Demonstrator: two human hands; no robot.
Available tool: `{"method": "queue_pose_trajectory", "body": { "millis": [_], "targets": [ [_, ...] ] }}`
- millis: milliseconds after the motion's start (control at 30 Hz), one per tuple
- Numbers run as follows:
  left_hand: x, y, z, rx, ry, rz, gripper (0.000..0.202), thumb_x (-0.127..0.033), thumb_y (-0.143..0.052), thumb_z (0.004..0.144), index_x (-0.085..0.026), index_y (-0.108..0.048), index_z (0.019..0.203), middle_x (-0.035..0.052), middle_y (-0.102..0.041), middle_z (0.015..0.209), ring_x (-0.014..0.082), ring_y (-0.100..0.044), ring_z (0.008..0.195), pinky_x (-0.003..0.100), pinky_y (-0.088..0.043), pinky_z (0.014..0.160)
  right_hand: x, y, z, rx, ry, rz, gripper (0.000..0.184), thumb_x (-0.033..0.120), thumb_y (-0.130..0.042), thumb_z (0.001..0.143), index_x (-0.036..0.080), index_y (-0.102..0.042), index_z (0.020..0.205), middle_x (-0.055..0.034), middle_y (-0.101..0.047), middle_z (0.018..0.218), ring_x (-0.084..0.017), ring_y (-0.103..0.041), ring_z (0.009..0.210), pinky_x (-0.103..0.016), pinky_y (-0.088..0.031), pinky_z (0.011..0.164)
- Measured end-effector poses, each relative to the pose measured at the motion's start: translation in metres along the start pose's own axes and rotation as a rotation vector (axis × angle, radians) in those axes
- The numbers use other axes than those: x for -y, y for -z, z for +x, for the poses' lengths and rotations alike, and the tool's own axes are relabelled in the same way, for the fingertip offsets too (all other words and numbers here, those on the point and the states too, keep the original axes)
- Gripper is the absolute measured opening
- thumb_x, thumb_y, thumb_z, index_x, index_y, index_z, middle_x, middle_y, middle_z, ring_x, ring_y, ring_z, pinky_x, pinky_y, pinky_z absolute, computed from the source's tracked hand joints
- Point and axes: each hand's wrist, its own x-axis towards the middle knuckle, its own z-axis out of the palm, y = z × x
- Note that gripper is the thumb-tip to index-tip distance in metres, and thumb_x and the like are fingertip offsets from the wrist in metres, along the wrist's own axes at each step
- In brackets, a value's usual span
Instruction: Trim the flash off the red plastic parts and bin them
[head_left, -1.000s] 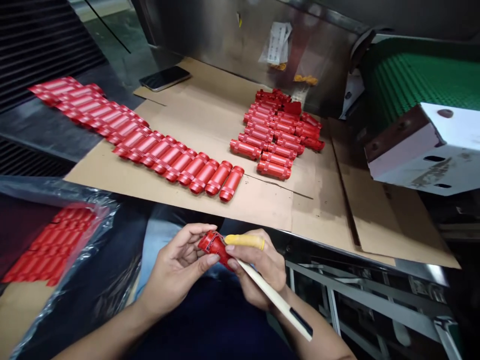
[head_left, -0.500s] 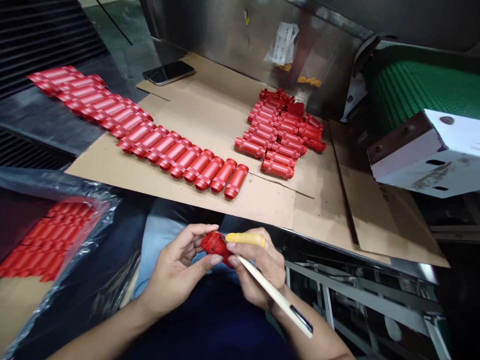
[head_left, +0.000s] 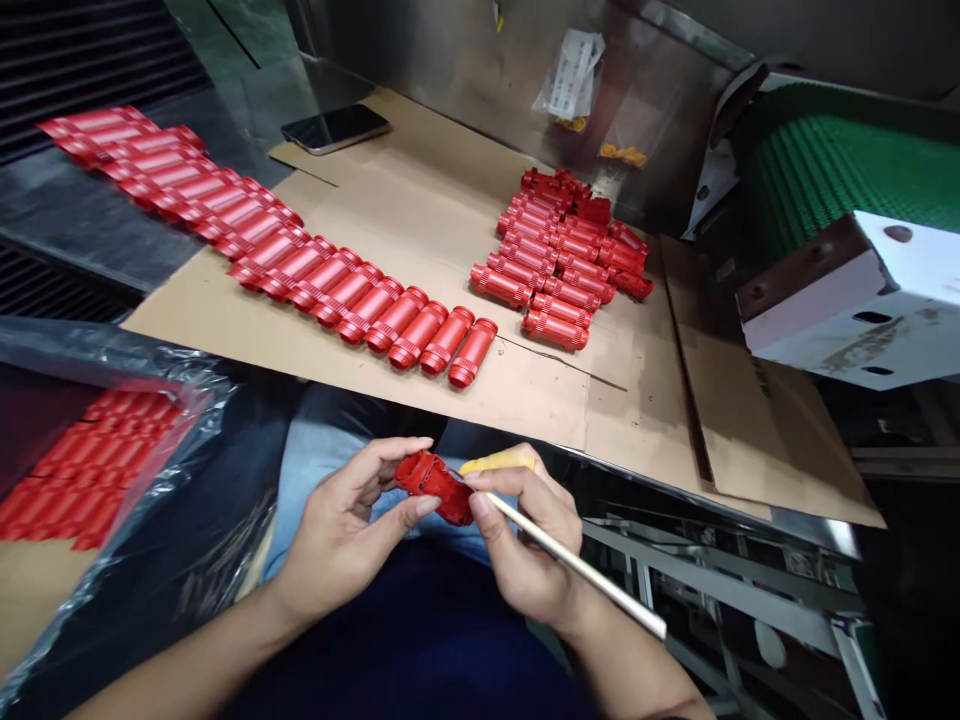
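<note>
On my feed, at 6 o'clock, the left hand [head_left: 337, 530] is clamped on a red ribbed plastic cylinder [head_left: 435, 487], which it grips between thumb and fingertips above the person's lap. The right hand [head_left: 529, 540] is drawn together on a slender pale rod [head_left: 581, 567], pinching it between thumb and fingers. The rod's tip sits just beside the red cylinder, and I cannot tell whether they touch. A yellow rubber finger cot [head_left: 499, 462] shows just above the right hand. At 12 o'clock, a tan corrugated cardboard sheet [head_left: 480, 385] carries a long diagonal row of matching red cylinders [head_left: 352, 305] and a packed cluster of them [head_left: 559, 270]. At 8 o'clock, more red cylinders [head_left: 90, 470] lie against a clear plastic liner [head_left: 150, 360]. A black smartphone [head_left: 335, 129] rests at 11 o'clock, and a green conveyor belt [head_left: 832, 170] sits at 2 o'clock.
</note>
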Motion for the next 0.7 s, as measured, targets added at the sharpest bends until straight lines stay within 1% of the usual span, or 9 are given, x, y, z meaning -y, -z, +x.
{"method": "queue_pose_trajectory", "body": {
  "millis": [100,267,467,600,700],
  "targets": [
    [-0.004,0.002,0.001,0.035,0.022,-0.041,0.043,-0.024,-0.090,0.089,-0.025,-0.079,0.130,0.0070,-0.086,0.118,0.0219,-0.084,0.103,0.024,-0.067,0.093,-0.001,0.003,0.004,0.007,-0.068,0.063,0.022,0.012,-0.072,0.099,0.024,-0.079,0.115,-0.0078,-0.082,0.103,-0.023,-0.076,0.090,-0.039,-0.063,0.078],
    [-0.006,0.003,0.001,0.086,0.051,-0.074,0.043,-0.023,-0.089,0.090,-0.027,-0.080,0.132,0.0064,-0.087,0.114,0.0223,-0.085,0.102,0.024,-0.067,0.092,-0.007,0.002,0.007,0.017,-0.103,0.127,0.018,0.014,-0.074,0.099,0.024,-0.081,0.111,-0.0071,-0.083,0.101,-0.022,-0.076,0.090,-0.038,-0.062,0.079],
    [-0.001,0.007,0.000,0.120,0.064,-0.052,0.043,-0.024,-0.088,0.092,-0.030,-0.081,0.134,0.0057,-0.086,0.119,0.0214,-0.083,0.107,0.023,-0.065,0.096,-0.011,0.006,0.008,0.051,-0.103,0.104,0.014,0.018,-0.074,0.100,0.024,-0.082,0.110,-0.0070,-0.083,0.098,-0.022,-0.077,0.089,-0.038,-0.063,0.079],
    [0.001,0.006,0.000,0.120,0.076,-0.047,0.043,-0.025,-0.089,0.090,-0.027,-0.082,0.132,0.0083,-0.086,0.119,0.0245,-0.084,0.107,0.027,-0.066,0.096,-0.009,0.012,0.011,0.106,-0.149,0.096,0.010,0.021,-0.074,0.102,0.023,-0.081,0.109,-0.0075,-0.084,0.102,-0.022,-0.079,0.091,-0.037,-0.065,0.081],
    [0.003,0.005,-0.002,0.130,0.088,-0.046,0.043,-0.025,-0.089,0.090,-0.029,-0.082,0.133,0.0081,-0.085,0.122,0.0247,-0.083,0.109,0.027,-0.066,0.097,-0.007,0.015,0.011,0.114,-0.179,0.103,0.010,0.022,-0.074,0.102,0.023,-0.081,0.108,-0.0070,-0.084,0.102,-0.021,-0.080,0.092,-0.036,-0.066,0.083]
  ]
}}
